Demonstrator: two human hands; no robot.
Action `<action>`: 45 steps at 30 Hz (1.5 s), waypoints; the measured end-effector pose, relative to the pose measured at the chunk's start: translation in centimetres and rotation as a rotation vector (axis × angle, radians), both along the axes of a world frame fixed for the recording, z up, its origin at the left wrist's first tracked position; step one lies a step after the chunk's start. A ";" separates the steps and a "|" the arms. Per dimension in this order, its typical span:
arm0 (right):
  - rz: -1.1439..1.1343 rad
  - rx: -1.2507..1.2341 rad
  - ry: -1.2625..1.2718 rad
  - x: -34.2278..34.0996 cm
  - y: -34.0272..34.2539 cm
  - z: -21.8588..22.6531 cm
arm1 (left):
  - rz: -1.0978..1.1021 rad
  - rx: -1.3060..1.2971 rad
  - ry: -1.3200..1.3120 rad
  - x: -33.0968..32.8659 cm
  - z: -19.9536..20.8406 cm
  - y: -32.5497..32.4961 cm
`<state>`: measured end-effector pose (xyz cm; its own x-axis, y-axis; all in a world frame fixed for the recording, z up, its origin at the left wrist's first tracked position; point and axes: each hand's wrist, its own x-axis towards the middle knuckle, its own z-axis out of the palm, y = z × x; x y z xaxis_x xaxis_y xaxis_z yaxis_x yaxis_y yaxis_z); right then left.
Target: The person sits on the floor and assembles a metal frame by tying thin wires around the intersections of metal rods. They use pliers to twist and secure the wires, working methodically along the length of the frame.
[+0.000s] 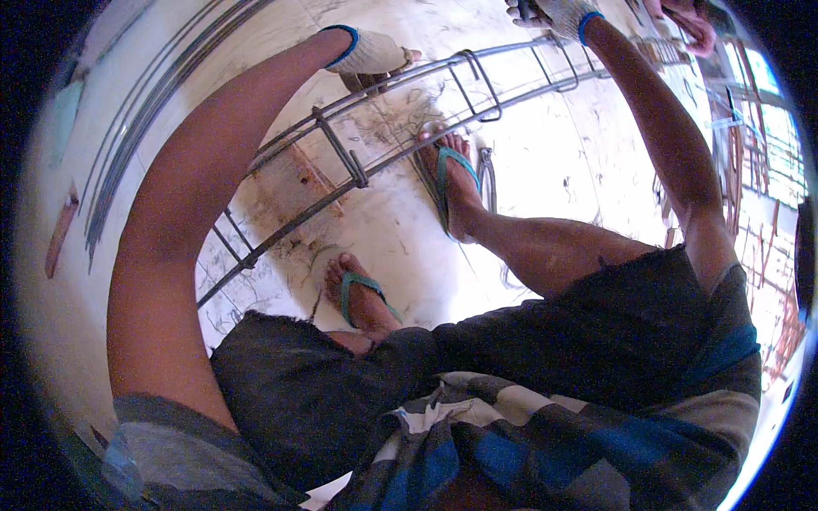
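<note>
Checked shirt is nearest the camera, across the lower edge. One steel-bar frame runs from the left of centre to the upper right, above the floor. Gloved left hand and gloved right hand are near its upper side; whether each grip is spread or pinching, I cannot tell.

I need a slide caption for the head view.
Left hand and right hand, both gloved, at a rebar frame near sandalled feet.

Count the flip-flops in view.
2: the left flip-flop on the left foot, the right flip-flop on the right foot, nearer the steel-bar frame. No others show.
</note>
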<state>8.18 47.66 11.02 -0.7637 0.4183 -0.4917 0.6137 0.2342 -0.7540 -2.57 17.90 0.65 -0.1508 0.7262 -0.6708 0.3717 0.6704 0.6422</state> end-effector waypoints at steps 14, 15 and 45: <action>-0.490 0.067 0.324 15.2 1.9 6.1 | -0.335 0.055 0.284 1.9 1.0 11.6; -0.535 0.078 0.329 17.2 2.1 6.4 | -0.385 0.048 0.292 2.6 0.6 12.6; -0.657 0.169 -0.134 41.3 -2.2 -19.5 | -0.102 -0.092 -0.178 0.5 -1.9 10.4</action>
<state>49.50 45.43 -8.49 -0.2633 0.8524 -0.4517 0.7539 -0.1103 -0.6476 -2.08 28.33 -1.23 0.0471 0.6662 -0.7443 0.3267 0.6939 0.6417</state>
